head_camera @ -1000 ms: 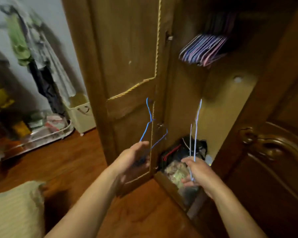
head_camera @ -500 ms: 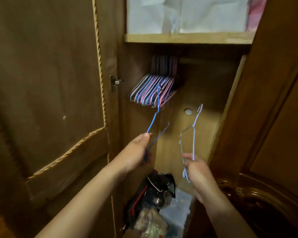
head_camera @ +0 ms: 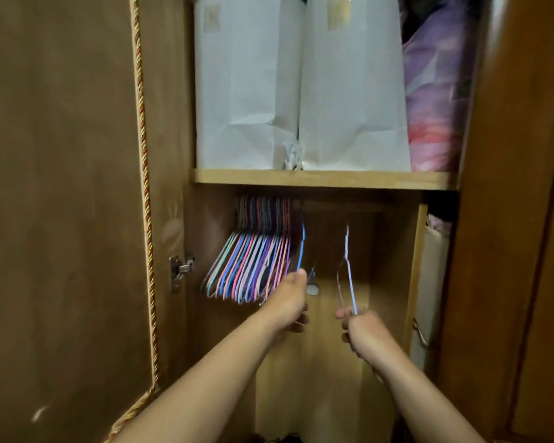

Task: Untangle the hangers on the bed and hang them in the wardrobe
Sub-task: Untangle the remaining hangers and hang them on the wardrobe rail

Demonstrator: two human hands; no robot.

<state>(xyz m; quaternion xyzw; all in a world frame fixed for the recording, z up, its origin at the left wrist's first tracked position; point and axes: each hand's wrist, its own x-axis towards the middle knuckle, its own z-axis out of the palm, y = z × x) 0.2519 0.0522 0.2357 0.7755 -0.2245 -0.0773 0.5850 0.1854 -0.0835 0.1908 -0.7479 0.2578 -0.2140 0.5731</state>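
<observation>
The left hand (head_camera: 288, 302) grips a blue hanger (head_camera: 302, 247) and holds it up inside the wardrobe (head_camera: 320, 179), just to the right of a row of colourful hangers (head_camera: 247, 266) that hangs under the shelf. The right hand (head_camera: 360, 327) has its fingers curled around the lower part of a light blue hanger (head_camera: 347, 270), which points up toward the dark space under the shelf. The two hangers are apart. On the shelf above stand two white paper bags (head_camera: 301, 91) and, to the right, a purple bundle (head_camera: 435, 91). The wardrobe door (head_camera: 61, 187) is open on the left.

No legible text or labels.
</observation>
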